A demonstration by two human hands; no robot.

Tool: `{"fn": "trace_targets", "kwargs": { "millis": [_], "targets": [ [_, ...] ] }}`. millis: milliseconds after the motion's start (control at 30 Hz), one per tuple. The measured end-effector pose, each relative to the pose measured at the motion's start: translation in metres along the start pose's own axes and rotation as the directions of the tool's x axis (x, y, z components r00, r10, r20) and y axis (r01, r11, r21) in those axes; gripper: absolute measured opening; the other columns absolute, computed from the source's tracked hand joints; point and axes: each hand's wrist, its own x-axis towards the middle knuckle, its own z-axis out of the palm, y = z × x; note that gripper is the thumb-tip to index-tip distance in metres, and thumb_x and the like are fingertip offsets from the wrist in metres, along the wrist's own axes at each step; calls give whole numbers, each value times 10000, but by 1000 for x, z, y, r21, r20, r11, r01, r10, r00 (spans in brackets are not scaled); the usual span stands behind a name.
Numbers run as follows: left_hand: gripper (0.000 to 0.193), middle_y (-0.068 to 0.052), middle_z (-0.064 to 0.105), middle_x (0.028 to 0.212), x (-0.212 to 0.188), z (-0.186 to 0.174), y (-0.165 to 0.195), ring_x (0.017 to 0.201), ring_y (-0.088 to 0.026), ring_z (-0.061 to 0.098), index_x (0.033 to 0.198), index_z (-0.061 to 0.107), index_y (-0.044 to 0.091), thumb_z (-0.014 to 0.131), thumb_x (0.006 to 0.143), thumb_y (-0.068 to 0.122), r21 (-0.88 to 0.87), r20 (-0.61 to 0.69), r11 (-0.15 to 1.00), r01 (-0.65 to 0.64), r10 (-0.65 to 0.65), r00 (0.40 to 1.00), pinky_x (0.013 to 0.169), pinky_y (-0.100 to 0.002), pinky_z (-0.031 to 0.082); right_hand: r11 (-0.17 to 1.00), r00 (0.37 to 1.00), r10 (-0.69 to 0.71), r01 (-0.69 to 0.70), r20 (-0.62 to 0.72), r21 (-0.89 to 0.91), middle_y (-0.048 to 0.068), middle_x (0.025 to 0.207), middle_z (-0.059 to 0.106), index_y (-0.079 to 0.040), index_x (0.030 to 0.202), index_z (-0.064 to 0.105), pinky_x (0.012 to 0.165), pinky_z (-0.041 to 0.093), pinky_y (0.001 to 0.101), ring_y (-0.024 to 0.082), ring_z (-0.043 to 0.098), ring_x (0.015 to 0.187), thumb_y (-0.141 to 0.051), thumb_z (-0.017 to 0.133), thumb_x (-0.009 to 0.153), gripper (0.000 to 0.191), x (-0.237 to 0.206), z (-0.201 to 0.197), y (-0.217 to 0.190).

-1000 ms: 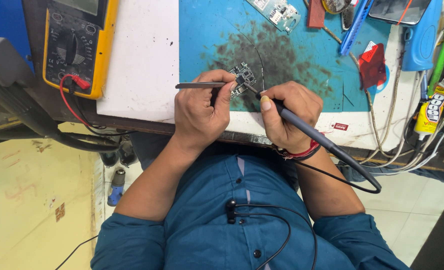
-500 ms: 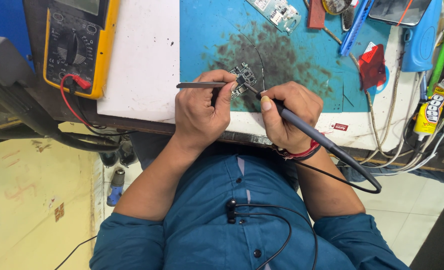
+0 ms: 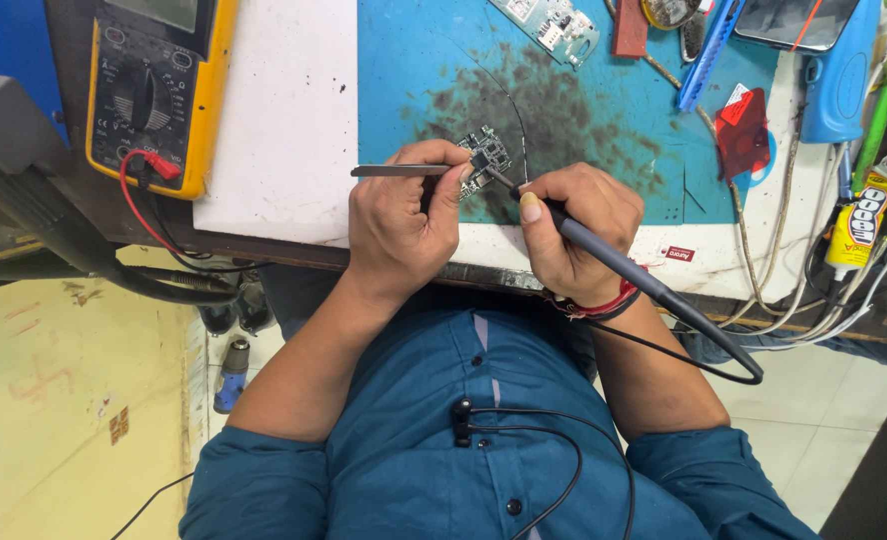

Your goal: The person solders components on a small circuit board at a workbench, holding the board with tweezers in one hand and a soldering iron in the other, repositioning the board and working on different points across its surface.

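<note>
1. Two tools meet at the small circuit board [image 3: 488, 157], which lies on the stained blue mat [image 3: 574, 110] near the front edge of the desk [image 3: 284, 150].
2. Your left hand [image 3: 404, 225] has its fingers pinched on the tweezers [image 3: 404, 171], whose tips reach the board.
3. Your right hand [image 3: 569, 225] has its fingers pressed around the soldering iron [image 3: 614, 262], tip touching the board.
4. A yellow multimeter [image 3: 154, 90] sits well apart, at the left.
</note>
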Motion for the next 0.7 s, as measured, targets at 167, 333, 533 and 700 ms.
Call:
{"fn": "trace_targets", "kwargs": {
  "millis": [167,333,533,700],
  "targets": [
    [76,-80,743,979,0,0,0,738,-148,729,1079,668,38,713,1018,49,0,-2,1000,2,-2,1000,638,-281,559,1000,1000,7,-7,5,-8,110,849,693,-21,928,654,633,492,328,263,661,722,-79,674,996,91,0,0,0],
    [75,-81,741,986,0,0,0,749,-148,730,1080,665,37,711,1021,47,-5,-8,1000,-6,6,1000,646,-280,561,1000,1000,8,-8,5,-10,111,849,691,-21,928,656,632,491,328,264,660,721,-83,673,995,93,0,-1,0],
    [84,-82,741,981,0,0,0,748,-144,730,1084,662,34,714,1019,48,-10,-7,1000,-3,3,1000,642,-277,560,1000,1000,2,-2,0,4,112,850,689,-18,933,653,632,493,326,264,663,725,-86,669,999,96,0,0,0],
    [89,-82,738,971,0,0,1,740,-142,727,1089,662,34,716,1020,47,-20,-8,1000,1,-1,1000,641,-275,558,1000,1000,-5,5,1,4,108,840,684,-18,932,649,629,489,326,261,658,719,-82,672,1001,97,0,-1,0]
  ]
}}
